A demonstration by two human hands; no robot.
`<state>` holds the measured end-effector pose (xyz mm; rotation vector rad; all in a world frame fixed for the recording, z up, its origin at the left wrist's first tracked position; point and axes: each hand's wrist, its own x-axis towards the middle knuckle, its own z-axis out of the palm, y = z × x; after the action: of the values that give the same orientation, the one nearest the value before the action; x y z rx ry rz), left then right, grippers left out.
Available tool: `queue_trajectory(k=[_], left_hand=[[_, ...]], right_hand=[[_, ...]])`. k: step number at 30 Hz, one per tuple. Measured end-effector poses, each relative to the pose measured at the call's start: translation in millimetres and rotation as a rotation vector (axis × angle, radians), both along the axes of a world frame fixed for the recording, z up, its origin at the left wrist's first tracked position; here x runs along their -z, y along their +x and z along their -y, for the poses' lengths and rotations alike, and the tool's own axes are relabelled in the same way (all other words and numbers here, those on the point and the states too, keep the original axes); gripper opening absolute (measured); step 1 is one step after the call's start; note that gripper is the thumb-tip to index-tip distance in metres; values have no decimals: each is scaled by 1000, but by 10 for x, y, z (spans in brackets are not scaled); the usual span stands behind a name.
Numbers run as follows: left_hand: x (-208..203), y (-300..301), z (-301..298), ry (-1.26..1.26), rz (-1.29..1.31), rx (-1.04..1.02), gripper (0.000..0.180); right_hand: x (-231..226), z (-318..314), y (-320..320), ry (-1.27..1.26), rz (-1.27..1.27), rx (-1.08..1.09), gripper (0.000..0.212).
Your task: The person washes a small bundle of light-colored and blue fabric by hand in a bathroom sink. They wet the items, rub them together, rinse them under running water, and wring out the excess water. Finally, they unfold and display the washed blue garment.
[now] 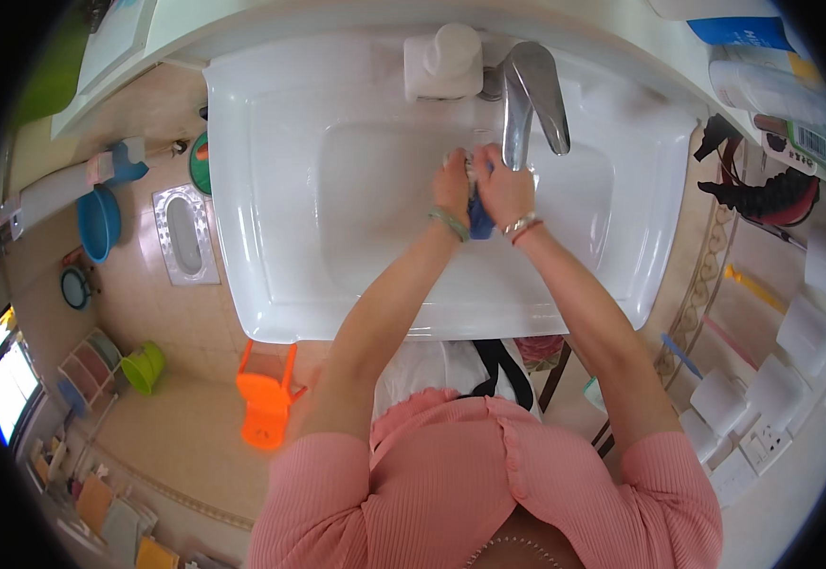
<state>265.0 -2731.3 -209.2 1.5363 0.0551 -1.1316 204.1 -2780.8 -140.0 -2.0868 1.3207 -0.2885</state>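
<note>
Grasping a small, soft-looking blue item (480,226) between left hand (451,192) and right hand (508,196), over the middle of a wide, glossy white ceramic sink (261,218). Fingers of both hands seen curled inward around it, with tips partly hidden; cannot tell a whitish patch (471,171) at its far end apart from it. Working close by the spout of a curved chrome faucet (533,83), at right hand. Noted on left wrist: pale green bangle (450,225). On right wrist: silvery bracelet (520,224). At far edge, left of faucet: white plastic bottle (443,68). On floor to left: orange plastic chair (266,410), lime-green bucket (143,368), white squat toilet (185,235).
</note>
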Motion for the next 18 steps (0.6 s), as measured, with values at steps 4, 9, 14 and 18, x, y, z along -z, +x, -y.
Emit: queue_trajectory(k=[4, 9, 14, 18], left_hand=[[-171, 176, 5, -88, 30, 34, 32], [-826, -140, -62, 32, -337, -138, 45], [-611, 330, -351, -198, -590, -123, 68], [-1063, 255, -392, -51, -676, -2, 61]], right_hand=[[-72, -163, 33, -73, 110, -128, 32], [647, 453, -545, 199, -103, 181, 19], [-202, 269, -794, 819, 637, 343, 27], [-820, -14, -691, 730, 486, -94, 36]])
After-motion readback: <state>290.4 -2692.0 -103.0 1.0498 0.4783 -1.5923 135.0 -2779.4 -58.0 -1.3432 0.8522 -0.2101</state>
